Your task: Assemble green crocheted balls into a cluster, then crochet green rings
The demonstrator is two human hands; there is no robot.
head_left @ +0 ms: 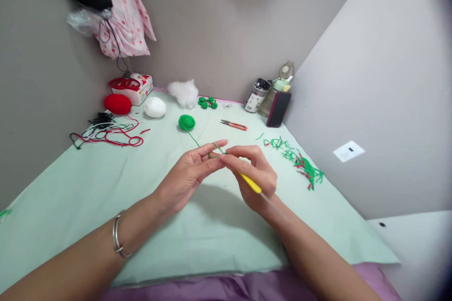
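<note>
A crochet hook with a yellow handle (251, 183) lies in my right hand (259, 169), whose fingers are closed round it. Its handle end points down toward my right wrist, while the tip is hidden among my fingers. Green yarn (193, 139) runs from a green yarn ball (186, 122) to my left hand (189, 169) and loops round a finger there. My left thumb and fingers pinch the yarn close to the right fingertips. Both hands meet just above the table; any stitches between them are too small to make out.
Snips (233, 125) lie beyond my hands. Green and red yarn scraps (300, 162) are scattered at the right, near a propped phone (278, 109). Red yarn (118, 103), white yarn (155, 107), white stuffing (184, 93) and small green knitted pieces (207, 102) sit toward the back.
</note>
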